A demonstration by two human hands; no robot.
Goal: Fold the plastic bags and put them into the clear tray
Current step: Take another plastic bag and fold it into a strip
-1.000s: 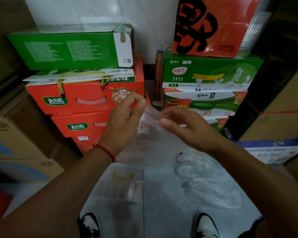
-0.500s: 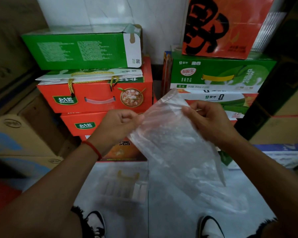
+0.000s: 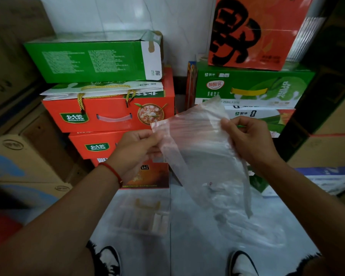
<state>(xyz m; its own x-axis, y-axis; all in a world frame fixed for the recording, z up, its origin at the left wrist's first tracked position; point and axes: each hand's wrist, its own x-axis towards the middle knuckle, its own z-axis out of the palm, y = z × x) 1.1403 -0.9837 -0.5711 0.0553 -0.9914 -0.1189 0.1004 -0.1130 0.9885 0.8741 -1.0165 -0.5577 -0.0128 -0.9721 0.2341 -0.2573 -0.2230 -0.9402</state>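
A clear plastic bag [image 3: 199, 148] hangs in the air between my hands, spread flat and slanting down to the right. My left hand [image 3: 135, 150] pinches its left edge between thumb and fingers. My right hand [image 3: 247, 140] pinches its right edge with curled fingers. Below, on the pale floor, the clear tray [image 3: 145, 218] sits between my feet, with some folded pieces inside. A loose heap of more clear plastic bags [image 3: 253, 230] lies on the floor to the right of the tray, partly hidden behind the held bag.
Stacked red gift boxes [image 3: 108, 114] and a green carton [image 3: 92, 60] stand ahead on the left. Green milk cartons [image 3: 253, 86] and an orange box [image 3: 255, 30] are stacked ahead on the right. Brown cardboard boxes [image 3: 22, 162] line the left side. My shoes [image 3: 108, 259] are at the bottom.
The bag went from bunched between my close hands to pulled open and flat. My hands moved apart and the bag's upper edge now stretches wider between them.
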